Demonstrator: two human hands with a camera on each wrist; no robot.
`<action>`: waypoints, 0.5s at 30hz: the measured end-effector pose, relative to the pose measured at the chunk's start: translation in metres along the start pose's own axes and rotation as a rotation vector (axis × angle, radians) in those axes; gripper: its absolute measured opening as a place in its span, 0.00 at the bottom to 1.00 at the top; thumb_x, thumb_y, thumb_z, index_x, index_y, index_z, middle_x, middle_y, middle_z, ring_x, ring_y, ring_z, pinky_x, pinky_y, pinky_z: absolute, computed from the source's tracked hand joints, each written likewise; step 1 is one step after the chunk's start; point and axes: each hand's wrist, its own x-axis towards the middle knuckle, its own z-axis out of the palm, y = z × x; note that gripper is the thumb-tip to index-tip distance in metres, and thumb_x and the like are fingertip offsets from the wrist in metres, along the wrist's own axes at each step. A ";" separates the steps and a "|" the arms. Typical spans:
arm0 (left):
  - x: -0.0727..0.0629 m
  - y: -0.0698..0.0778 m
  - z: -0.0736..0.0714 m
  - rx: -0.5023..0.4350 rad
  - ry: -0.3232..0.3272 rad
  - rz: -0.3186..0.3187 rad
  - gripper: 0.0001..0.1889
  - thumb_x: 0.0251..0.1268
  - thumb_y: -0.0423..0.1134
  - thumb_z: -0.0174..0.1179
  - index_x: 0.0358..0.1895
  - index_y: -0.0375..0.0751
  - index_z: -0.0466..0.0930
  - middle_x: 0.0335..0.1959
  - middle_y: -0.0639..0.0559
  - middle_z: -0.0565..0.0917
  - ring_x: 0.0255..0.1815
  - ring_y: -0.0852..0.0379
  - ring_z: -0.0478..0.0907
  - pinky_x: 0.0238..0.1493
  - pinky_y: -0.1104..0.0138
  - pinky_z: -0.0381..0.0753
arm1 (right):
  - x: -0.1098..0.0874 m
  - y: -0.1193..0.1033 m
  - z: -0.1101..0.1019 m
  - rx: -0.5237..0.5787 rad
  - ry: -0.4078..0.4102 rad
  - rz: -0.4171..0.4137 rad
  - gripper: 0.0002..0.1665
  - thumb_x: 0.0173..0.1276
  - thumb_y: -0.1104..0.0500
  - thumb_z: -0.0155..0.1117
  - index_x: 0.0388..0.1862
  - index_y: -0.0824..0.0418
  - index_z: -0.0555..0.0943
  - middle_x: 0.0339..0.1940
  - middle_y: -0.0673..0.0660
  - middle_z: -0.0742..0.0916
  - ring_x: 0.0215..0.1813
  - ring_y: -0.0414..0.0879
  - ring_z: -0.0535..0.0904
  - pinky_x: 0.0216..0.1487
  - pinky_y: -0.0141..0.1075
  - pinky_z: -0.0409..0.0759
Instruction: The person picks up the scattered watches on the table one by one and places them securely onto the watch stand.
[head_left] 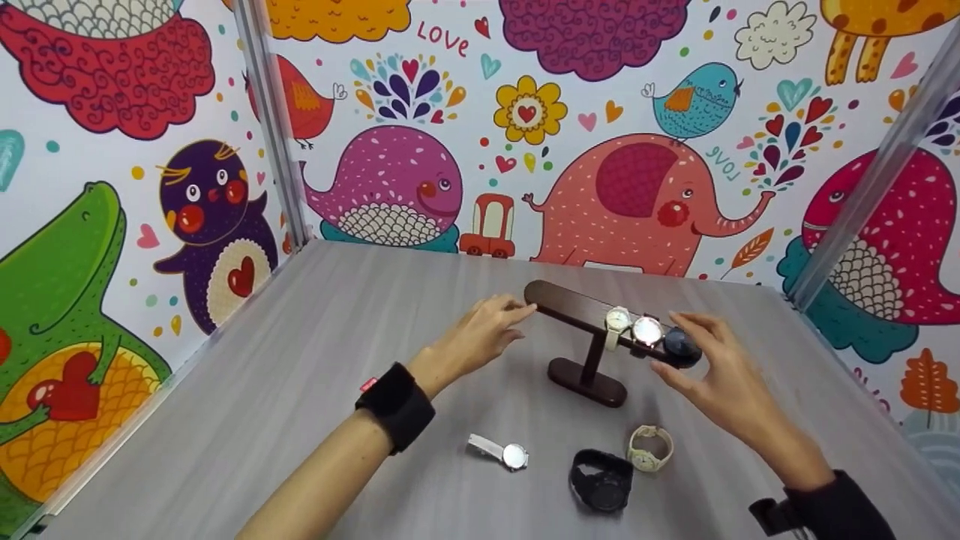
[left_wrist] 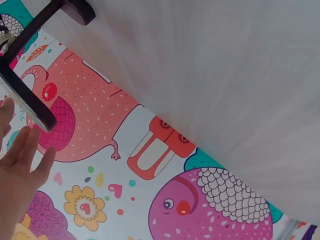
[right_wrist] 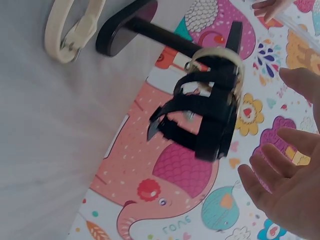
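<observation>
A dark brown watch stand [head_left: 564,300] is on the table, its crossbar raised on a post. Toward the bar's right end sit a white-strapped watch [head_left: 617,320], a watch with a bright, glaring dial [head_left: 647,331] and a dark watch [head_left: 679,343]. At the bar's left end, my left hand [head_left: 480,334] touches the edge with extended fingertips. My right hand [head_left: 724,375] is spread beside the dark watch; the right wrist view shows its fingers [right_wrist: 265,175] apart from the black straps [right_wrist: 197,105].
In front of the stand lie a white-strapped watch [head_left: 514,456], a black watch [head_left: 604,491] and a cream watch [head_left: 643,459]. Patterned walls [head_left: 480,97] enclose the grey table [head_left: 360,337] at the back and sides.
</observation>
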 end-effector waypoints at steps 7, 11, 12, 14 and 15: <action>-0.018 0.019 -0.007 0.037 0.033 0.062 0.20 0.66 0.35 0.65 0.60 0.38 0.82 0.49 0.43 0.85 0.52 0.49 0.82 0.55 0.58 0.83 | -0.008 -0.024 0.010 -0.019 0.002 -0.066 0.41 0.51 0.62 0.81 0.65 0.64 0.77 0.57 0.63 0.80 0.56 0.57 0.78 0.50 0.57 0.80; -0.025 0.037 -0.009 0.023 0.054 0.082 0.18 0.66 0.36 0.65 0.59 0.40 0.83 0.50 0.45 0.85 0.53 0.51 0.82 0.55 0.60 0.83 | -0.013 -0.035 0.015 -0.022 -0.003 -0.095 0.40 0.50 0.61 0.82 0.64 0.63 0.79 0.56 0.61 0.81 0.54 0.53 0.80 0.48 0.53 0.82; -0.026 0.041 -0.009 0.017 0.057 0.089 0.18 0.67 0.37 0.65 0.58 0.40 0.83 0.50 0.45 0.85 0.54 0.51 0.82 0.55 0.61 0.83 | -0.015 -0.037 0.015 -0.027 -0.007 -0.099 0.40 0.50 0.61 0.83 0.64 0.63 0.79 0.56 0.60 0.82 0.54 0.52 0.80 0.47 0.52 0.82; -0.028 0.050 -0.008 0.002 0.058 0.102 0.17 0.67 0.38 0.65 0.58 0.41 0.83 0.50 0.46 0.85 0.54 0.52 0.83 0.56 0.63 0.83 | -0.018 -0.041 0.016 -0.039 -0.020 -0.106 0.40 0.50 0.60 0.83 0.64 0.61 0.79 0.56 0.59 0.82 0.53 0.51 0.80 0.47 0.51 0.83; -0.030 0.054 -0.007 -0.002 0.059 0.109 0.17 0.67 0.38 0.64 0.58 0.41 0.84 0.50 0.47 0.85 0.53 0.53 0.83 0.55 0.64 0.83 | -0.020 -0.043 0.017 -0.043 -0.025 -0.112 0.41 0.50 0.59 0.83 0.65 0.60 0.79 0.56 0.58 0.82 0.53 0.50 0.81 0.46 0.51 0.83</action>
